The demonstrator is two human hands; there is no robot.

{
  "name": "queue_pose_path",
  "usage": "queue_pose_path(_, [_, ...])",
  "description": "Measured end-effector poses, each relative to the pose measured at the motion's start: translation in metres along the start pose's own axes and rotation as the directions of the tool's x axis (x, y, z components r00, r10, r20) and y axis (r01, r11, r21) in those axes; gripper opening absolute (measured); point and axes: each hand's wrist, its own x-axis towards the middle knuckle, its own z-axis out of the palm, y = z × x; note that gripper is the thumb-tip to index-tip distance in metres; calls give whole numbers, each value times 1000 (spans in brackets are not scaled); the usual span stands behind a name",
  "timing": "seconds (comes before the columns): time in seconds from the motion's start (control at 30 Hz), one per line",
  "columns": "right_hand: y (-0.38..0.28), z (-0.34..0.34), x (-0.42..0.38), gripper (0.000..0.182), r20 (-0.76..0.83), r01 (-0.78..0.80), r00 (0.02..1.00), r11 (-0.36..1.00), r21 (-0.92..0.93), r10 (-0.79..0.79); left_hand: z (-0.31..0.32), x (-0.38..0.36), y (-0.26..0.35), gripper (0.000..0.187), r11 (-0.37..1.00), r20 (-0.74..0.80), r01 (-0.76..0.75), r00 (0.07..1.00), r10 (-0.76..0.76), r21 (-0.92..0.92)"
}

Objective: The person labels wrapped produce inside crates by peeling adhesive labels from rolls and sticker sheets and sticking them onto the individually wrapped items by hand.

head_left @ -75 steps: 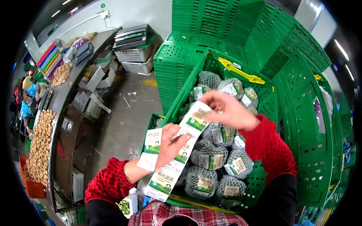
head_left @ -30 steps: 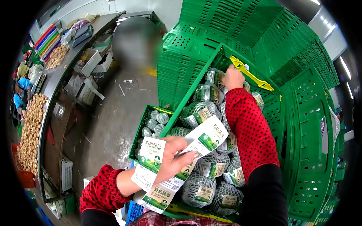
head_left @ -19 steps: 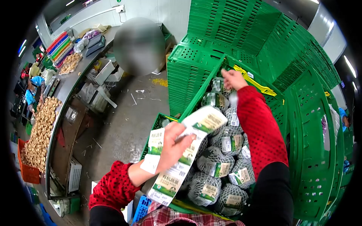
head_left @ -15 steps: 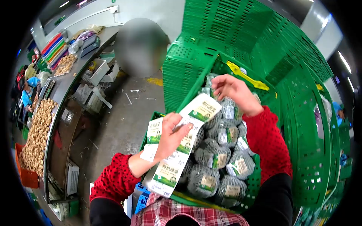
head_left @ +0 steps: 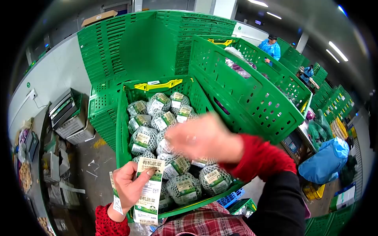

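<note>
My left hand (head_left: 126,184) is closed on a strip of printed labels (head_left: 148,198), with the thumb pressed on its upper part. The strip hangs down over the near left corner of a green crate (head_left: 121,129). Inside that crate sit several round vegetables in white foam nets (head_left: 184,188), many bearing a green and white label. Above the middle of them is my right hand (head_left: 208,137), smeared by motion. Its fingers are too blurred to show whether they hold anything, and it hides some of the netted vegetables.
Behind the crate rise stacked green crates (head_left: 102,51). To the right, another green crate (head_left: 252,92) holds purple produce. A person in blue (head_left: 271,49) stands farther back. A blue plastic bag (head_left: 325,161) lies at right, and a long worktable (head_left: 37,145) runs along the left.
My view has turned right and levelled over the crate. My right hand has swung from the far end to over the crate's middle. My left hand still grips the label strip.
</note>
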Motion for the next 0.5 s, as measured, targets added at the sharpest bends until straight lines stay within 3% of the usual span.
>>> queue_pose_path(0.03, [31, -31, 14, 19, -102, -101, 989, 994, 33, 104, 0, -1, 0, 14, 998, 7, 30, 1000, -30, -53])
queue_pose_path(0.07, [47, -66, 27, 25, -148, -368, 926, 915, -164, 346, 1, -3, 1, 14, 998, 13, 34, 999, -33, -57])
queue_pose_path(0.1, [73, -93, 37, 39, -286, -507, 862, 724, -468, 418, 3, -3, 4, 11, 996, 66, 19, 998, -14, -83])
queue_pose_path(0.13, [112, -115, 31, 56, -346, -520, 846, 487, -702, 405, 5, 0, 6, 9, 994, 112, -1, 994, 14, -111])
queue_pose_path(0.17, [154, -136, 21, 70, -325, -499, 827, 332, -800, 458, 7, 1, 8, 9, 990, 152, -22, 987, 43, -138])
queue_pose_path(0.2, [168, -147, 16, 75, -321, -551, 732, 244, -798, 601, 2, 2, 8, 12, 996, 251, 12, 968, 10, -88])
queue_pose_path(0.23, [193, -156, 10, 71, -287, -617, 633, 243, -749, 719, 3, 2, -1, 9, 993, 244, -15, 969, 44, -121])
queue_pose_path(0.27, [218, -162, 1, 59, -243, -648, 634, 334, -684, 734, 0, 1, 2, 9, 991, 271, 57, 962, -22, -122])
queue_pose_path(0.3, [212, -165, 9, 49, -189, -717, 541, 331, -614, 820, -5, -1, 4, 9, 983, 297, 137, 950, -96, -120])
queue_pose_path(0.33, [221, -164, -3, 39, -240, -704, 668, 494, -509, 704, -3, -2, 8, 14, 968, 268, 187, 954, -138, -165])
queue_pose_path(0.37, [214, -155, 2, 30, -421, -747, 622, 339, -572, 660, -7, -3, 9, 14, 967, 250, 197, 956, -153, -161])
queue_pose_path(0.4, [204, -150, 4, 24, -497, -722, 671, 331, -608, 551, -11, -3, 10, 19, 975, 243, 193, 956, -163, -105])
queue_pose_path(0.43, [183, -141, 7, 15, -487, -581, 814, 460, -672, 317, -14, -4, 11, 24, 980, 235, 192, 956, -175, -50])
queue_pose_path(0.47, [151, -131, 18, 8, -409, -362, 908, 656, -662, 89, -16, -4, 7, 33, 997, 167, 75, 983, -71, -18])
queue_pose_path(0.5, [124, -121, 25, 13, -338, -174, 938, 742, -648, -75, -22, 0, 5, 34, 978, 119, -174, 980, 161, 112])
